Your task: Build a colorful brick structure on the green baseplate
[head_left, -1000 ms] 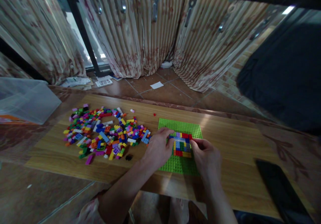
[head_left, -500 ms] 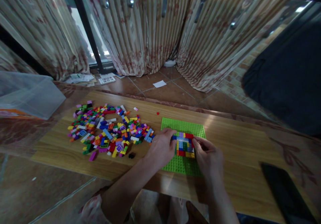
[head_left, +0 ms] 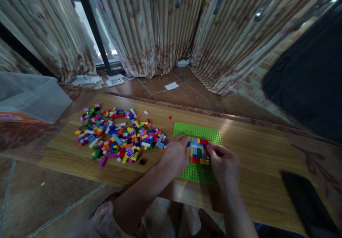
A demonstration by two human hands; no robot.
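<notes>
One brick panel (head_left: 199, 152) lay on the baseplate (head_left: 210, 134).
Left hand (head_left: 175, 155) curled at the panel's left edge, right hand (head_left: 226, 163) bunched opposite, apparently to brace it; any pinch could not be confirmed.

**Interior of a home, probably a sitting room**

Domestic character is indicated by long striped curtains (head_left: 171, 35) with a reddish pattern, hanging beside a dark-framed window (head_left: 94, 28) and reaching the tiled floor (head_left: 191, 93). Loose papers (head_left: 87, 80) lie at a curtain's foot. Colourful toy bricks (head_left: 117, 138), spread over a wooden tabletop (head_left: 253, 167) near a translucent storage box (head_left: 55, 102), suggest household leisure.
</notes>
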